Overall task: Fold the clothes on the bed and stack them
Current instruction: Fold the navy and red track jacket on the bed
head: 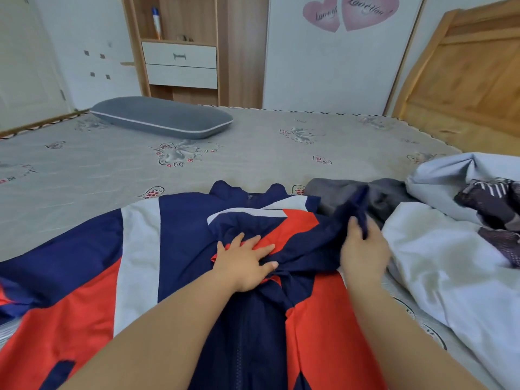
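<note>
So the navy, red and white zip-up track jacket (pixel 168 249) is lying spread out along the near edge of the bed (pixel 253 153), collar pointing toward the far edge, front side up with the zipper running down the middle. The left hand (pixel 244 263) is lying flat with fingers straight, pressing on the chest area right where the red and navy panels are meeting. The right hand (pixel 363 249) is pinching the navy sleeve, fingers curled round a bunch of it, and the sleeve is lying slack across the jacket's right side.

Handling-wise, I'm guessing this is thin, smooth synthetic fabric: light, totally floppy, and probably a bit slippery, so it's going to be sliding on itself unless one palm is pinning it. Judging by how it's rumpling under the hands, it's not holding a crease on its own either. Best spots to grab, I'd say, are the cuff or the shoulder seam for the sleeves, then the hem corners for the body fold, since the seams are giving it a bit of structure.

Over by the right edge of the bed, a crumpled pale blue and white quilt (pixel 450 263) is piling up, with a dark grey garment (pixel 365 192) and a dark patterned garment (pixel 489 201) still unfolded.
</note>
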